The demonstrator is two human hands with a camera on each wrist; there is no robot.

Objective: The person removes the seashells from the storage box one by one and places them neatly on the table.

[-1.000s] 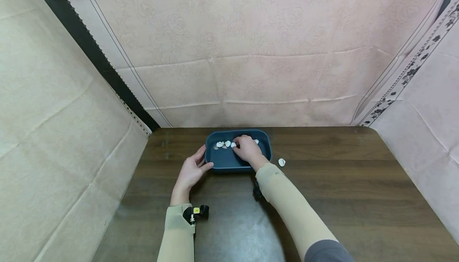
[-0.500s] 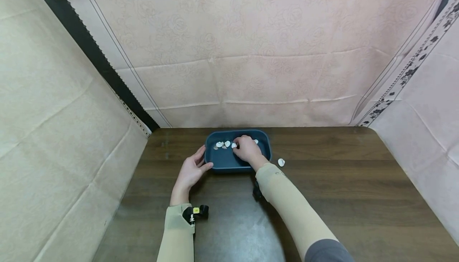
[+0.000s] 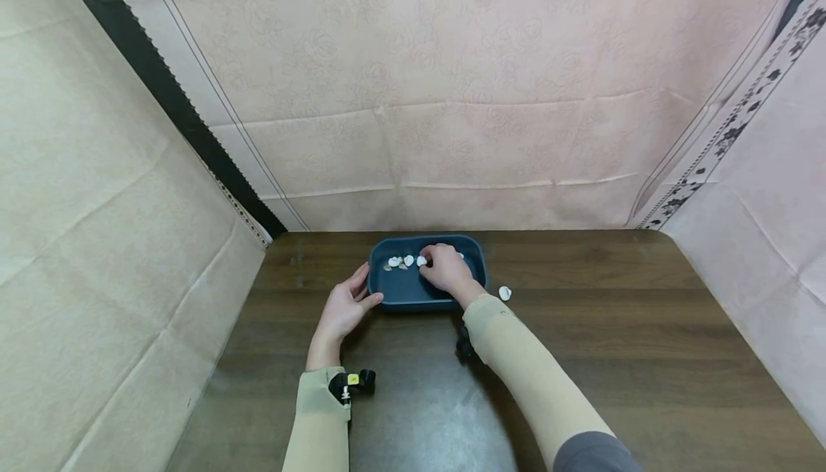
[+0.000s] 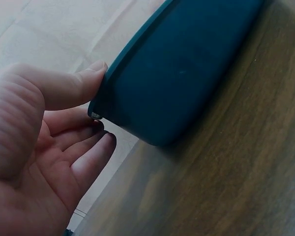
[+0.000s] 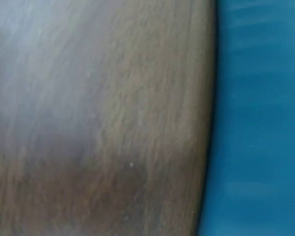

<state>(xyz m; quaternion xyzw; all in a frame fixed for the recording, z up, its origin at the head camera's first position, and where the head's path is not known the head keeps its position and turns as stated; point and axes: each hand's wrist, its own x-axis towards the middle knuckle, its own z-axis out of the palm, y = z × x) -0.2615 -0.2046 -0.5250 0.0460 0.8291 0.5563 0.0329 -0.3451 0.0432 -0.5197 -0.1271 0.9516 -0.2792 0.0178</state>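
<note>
A dark blue rectangular tray [image 3: 413, 293] stands near the table's back edge. My left hand [image 3: 343, 308] grips its near left corner. In the left wrist view, the thumb [image 4: 81, 86] lies at the tray's rim and the other fingers are bent below it, around the corner. Inside the tray, my right hand [image 3: 447, 269] pinches a small white seashell [image 3: 421, 261] between thumb and fingertips. To its left lie several other seashells [image 3: 409, 260], some white and some brownish. Another white shell [image 3: 461, 256] is mostly hidden behind the right hand. The right wrist view shows no hand.
One white shell [image 3: 505, 293] lies on the brown wooden table [image 3: 581, 343], just right of the tray. Pale patterned cloth [image 3: 452, 99] hangs behind the table and along both sides. Each forearm wears a small black camera, the left one [image 3: 351, 384] close to the tabletop.
The right hand and its shell have barely shifted. The left hand keeps its hold on the tray corner. The view itself has drifted very slightly.
</note>
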